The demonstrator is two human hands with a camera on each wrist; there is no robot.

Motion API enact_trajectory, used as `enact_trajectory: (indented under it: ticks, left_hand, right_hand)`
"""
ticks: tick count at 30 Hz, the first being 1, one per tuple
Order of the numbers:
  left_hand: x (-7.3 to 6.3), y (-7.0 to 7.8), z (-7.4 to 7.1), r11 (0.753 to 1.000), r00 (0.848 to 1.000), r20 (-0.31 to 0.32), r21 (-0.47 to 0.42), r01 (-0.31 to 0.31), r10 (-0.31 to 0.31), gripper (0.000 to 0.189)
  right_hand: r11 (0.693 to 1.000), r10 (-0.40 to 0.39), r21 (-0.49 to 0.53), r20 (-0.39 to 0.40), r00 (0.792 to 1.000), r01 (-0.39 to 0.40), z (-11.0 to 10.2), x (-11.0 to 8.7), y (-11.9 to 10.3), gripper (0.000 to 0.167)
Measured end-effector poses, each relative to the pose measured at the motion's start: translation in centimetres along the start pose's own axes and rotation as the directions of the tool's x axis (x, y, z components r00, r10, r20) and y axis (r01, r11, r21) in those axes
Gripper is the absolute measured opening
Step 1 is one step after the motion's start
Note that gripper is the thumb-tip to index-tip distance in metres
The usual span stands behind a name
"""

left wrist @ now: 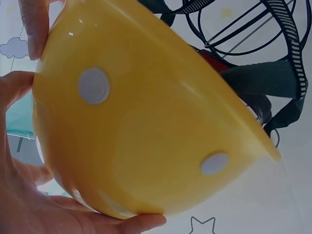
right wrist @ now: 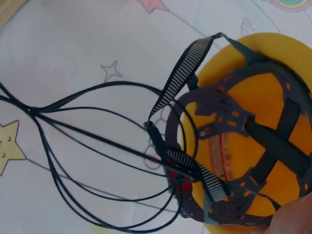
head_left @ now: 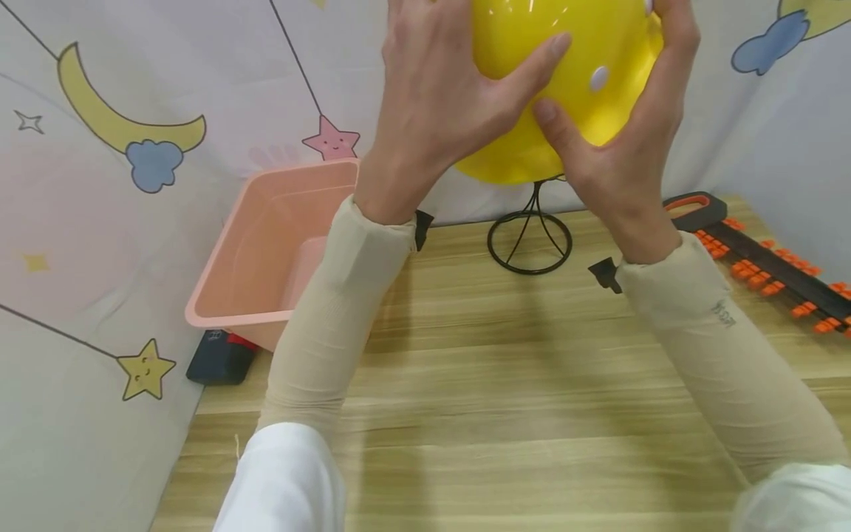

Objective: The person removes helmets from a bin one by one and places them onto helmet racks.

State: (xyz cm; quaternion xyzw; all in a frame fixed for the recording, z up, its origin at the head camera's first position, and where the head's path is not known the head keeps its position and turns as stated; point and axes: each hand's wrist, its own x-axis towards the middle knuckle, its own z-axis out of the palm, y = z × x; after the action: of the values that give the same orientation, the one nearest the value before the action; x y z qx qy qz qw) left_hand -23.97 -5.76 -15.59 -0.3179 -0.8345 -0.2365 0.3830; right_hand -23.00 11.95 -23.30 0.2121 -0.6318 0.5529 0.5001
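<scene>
A yellow hard hat (head_left: 601, 44) with pale round buttons is held up between both hands at the top of the head view. The left hand (head_left: 445, 89) grips its left side and the right hand (head_left: 634, 148) its right side, thumbs on the near face. Below the hat stands a black wire stand (head_left: 532, 273) with a ring base. In the right wrist view the hat's underside faces the camera, showing dark webbing and a striped strap (right wrist: 183, 73). The stand's wire cage (right wrist: 33, 111) reaches close to the rim; whether they touch I cannot tell.
A pink plastic tub (head_left: 239, 251) stands at the table's back left, with a dark, red-trimmed object (head_left: 219, 358) partly under it. At the right lies a long black bar with orange teeth (head_left: 764, 258) and a handle. A patterned cloth (head_left: 100, 258) hangs behind the wooden table (head_left: 492, 414).
</scene>
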Motion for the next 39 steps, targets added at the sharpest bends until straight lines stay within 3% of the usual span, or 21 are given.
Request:
enact_trajectory:
  ticks: [4,11,17,25,32,39]
  left_hand:
    - [0.4,-0.2,0.7,1.0,1.0,-0.005,-0.017,-0.009,0.009,0.08]
    - [1.0,-0.7,2.0,0.999,0.999,0.043,-0.046,-0.028,0.03,0.08]
    - [1.3,-1.1,3.0,1.0,0.996,0.09,-0.02,-0.022,0.024,0.083]
    - [0.8,-1.8,4.6,0.999,0.99,0.137,0.015,0.031,-0.033,0.092]
    - [0.3,-2.2,5.6,0.995,0.975,0.207,0.077,0.07,-0.084,0.098]
    - [-0.7,-3.2,6.5,0.995,0.96,0.269,0.069,0.066,-0.082,0.1]
  right_hand:
    - [1.0,0.011,-0.009,-0.007,1.0,-0.011,-0.1,0.2,0.2,0.118]
    - [0.998,0.05,-0.037,0.004,0.999,-0.05,-0.7,0.2,1.1,0.112]
    - [0.995,0.053,-0.081,0.033,0.998,-0.05,-1.0,-0.3,2.6,0.11]
    - [0.99,0.081,-0.119,0.043,0.996,-0.075,-1.2,-1.8,4.4,0.11]
    - [0.978,0.116,-0.179,0.04,0.992,-0.107,-1.3,-3.5,5.8,0.103]
    - [0.967,0.123,-0.229,0.033,0.992,-0.113,-1.1,-5.8,7.1,0.1]
